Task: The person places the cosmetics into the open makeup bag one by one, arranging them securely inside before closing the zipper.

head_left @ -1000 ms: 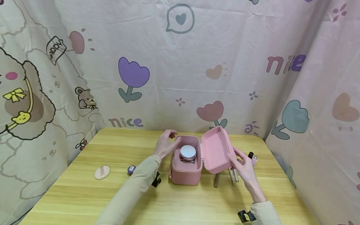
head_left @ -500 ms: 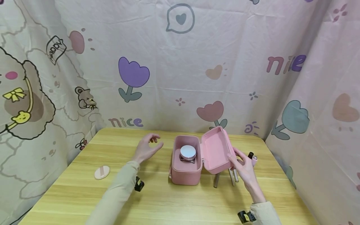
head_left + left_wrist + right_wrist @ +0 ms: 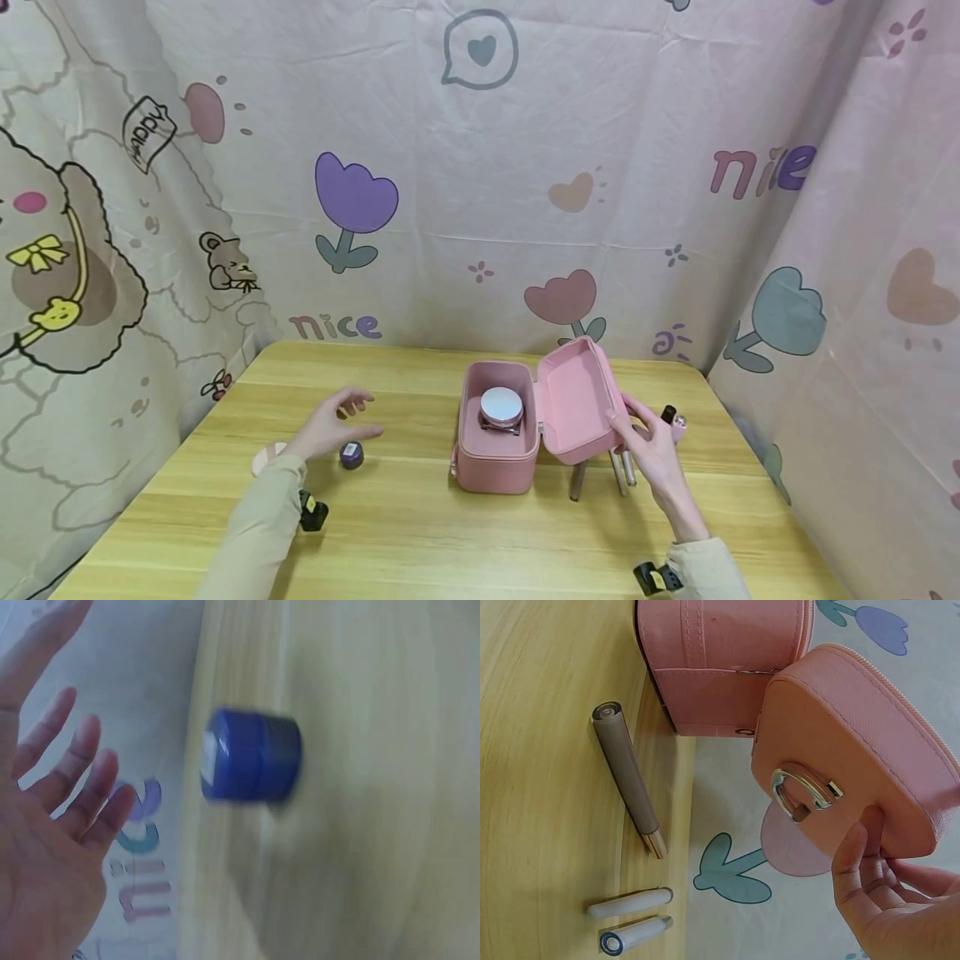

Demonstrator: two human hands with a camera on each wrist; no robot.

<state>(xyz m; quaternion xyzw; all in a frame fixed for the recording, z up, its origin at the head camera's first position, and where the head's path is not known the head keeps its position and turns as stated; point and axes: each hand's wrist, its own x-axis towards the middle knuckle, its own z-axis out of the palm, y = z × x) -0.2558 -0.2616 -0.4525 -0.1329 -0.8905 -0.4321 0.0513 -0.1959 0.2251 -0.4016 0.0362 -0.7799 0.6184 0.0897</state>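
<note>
A pink cosmetic case (image 3: 497,473) stands in the middle of the table, its lid (image 3: 576,398) swung out to the right. Inside it sits a round compact (image 3: 502,406) with a pale top. My right hand (image 3: 651,446) grips the lid's outer edge, thumb at the rim and fingers under the outside, seen also in the right wrist view with the lid's handle (image 3: 802,791). To the left, my left hand (image 3: 330,427) hovers with fingers spread and relaxed, holding nothing. Just beside it stands a small purple-blue jar (image 3: 251,756) with a white label on top.
A powder puff (image 3: 266,457) lies left of the jar, partly behind my left hand. Right of the case lie a brown tube (image 3: 626,769) and two pale tubes (image 3: 634,900). A black-capped item (image 3: 667,413) shows beyond my right hand. A printed curtain (image 3: 450,167) hangs behind the table.
My left hand has drawn away from the case's opening toward the left and nearer me, over to the purple jar. The right hand and the lid have stayed in place.
</note>
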